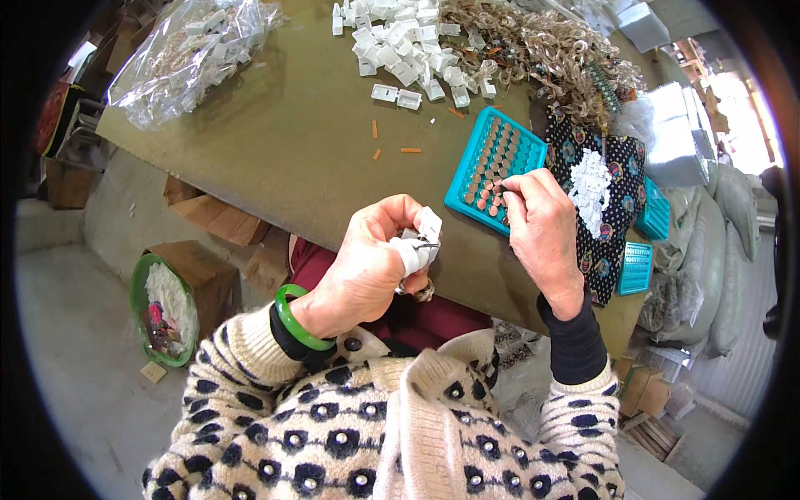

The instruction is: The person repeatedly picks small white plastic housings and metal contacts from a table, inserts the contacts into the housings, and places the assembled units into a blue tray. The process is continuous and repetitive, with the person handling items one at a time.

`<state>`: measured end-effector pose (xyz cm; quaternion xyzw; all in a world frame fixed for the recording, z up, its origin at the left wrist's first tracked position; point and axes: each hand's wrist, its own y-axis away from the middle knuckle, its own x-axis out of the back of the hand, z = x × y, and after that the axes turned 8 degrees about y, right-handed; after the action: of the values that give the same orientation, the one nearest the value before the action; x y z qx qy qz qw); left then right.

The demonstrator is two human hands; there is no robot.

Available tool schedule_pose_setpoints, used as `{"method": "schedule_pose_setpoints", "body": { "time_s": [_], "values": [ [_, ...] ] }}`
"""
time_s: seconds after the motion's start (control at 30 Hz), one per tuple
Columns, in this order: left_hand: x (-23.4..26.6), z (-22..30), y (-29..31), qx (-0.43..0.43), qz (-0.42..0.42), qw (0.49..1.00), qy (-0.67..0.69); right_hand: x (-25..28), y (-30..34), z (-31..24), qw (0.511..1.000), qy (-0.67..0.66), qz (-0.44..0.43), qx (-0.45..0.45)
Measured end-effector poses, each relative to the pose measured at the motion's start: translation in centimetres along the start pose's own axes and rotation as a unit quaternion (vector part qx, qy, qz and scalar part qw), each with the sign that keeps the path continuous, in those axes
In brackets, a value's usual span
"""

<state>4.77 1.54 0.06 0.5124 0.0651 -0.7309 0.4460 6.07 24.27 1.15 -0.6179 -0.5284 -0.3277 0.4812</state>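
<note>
My left hand (360, 265) is closed around a small white plastic case (428, 225), held up just past the table's near edge. Thin dark lines, perhaps wire, show across the white plastic. Something beige and shaggy (425, 292) hangs below those fingers; its kind is unclear. Over the right part of the table, my right hand (540, 229) pinches at a copper-coloured disc in a teal tray (457, 197). Rows of copper-coloured discs (493, 154) stand in this tray, and its right side shows bare slots. The fingertips partly hide the disc.
White plastic cases (400, 50) lie heaped at the far side, beside tangled beige strands (542, 42). A clear bag (192, 58) sits far left. Dark patterned cloth (617, 158) bears white bits (590, 192). Smaller teal trays (636, 268) are at right; orange strips (410, 151) lie mid-table.
</note>
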Motion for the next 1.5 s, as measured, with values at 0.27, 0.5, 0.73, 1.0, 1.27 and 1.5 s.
{"method": "schedule_pose_setpoints", "body": {
  "time_s": [0.27, 0.5, 0.73, 1.0, 1.27, 1.5],
  "values": [
    [-0.1, -0.2, -0.7, -0.011, 0.004, 1.0, 0.006, -0.2, -0.1, 0.2, 0.998, 0.014, 0.031, 0.051],
    [-0.5, 0.1, -0.6, -0.031, -0.014, 0.999, 0.003, 0.7, -0.7, 1.1, 0.995, -0.093, -0.014, -0.038],
    [0.6, 1.1, -0.5, -0.151, -0.029, 0.986, -0.068, 2.8, 1.3, 0.8, 0.993, -0.107, -0.012, -0.05],
    [1.1, -0.5, -1.0, -0.045, -0.05, 0.998, 0.01, 1.5, 2.4, 0.8, 0.999, -0.019, -0.006, 0.034],
    [0.9, -1.0, -0.9, -0.056, -0.012, 0.998, -0.015, 2.1, 1.8, 0.2, 0.998, -0.051, -0.035, 0.029],
    [0.2, -0.9, -0.6, -0.071, -0.004, 0.996, -0.06, 1.4, 2.5, -4.9, 0.989, -0.08, 0.066, 0.104]
  ]
}}
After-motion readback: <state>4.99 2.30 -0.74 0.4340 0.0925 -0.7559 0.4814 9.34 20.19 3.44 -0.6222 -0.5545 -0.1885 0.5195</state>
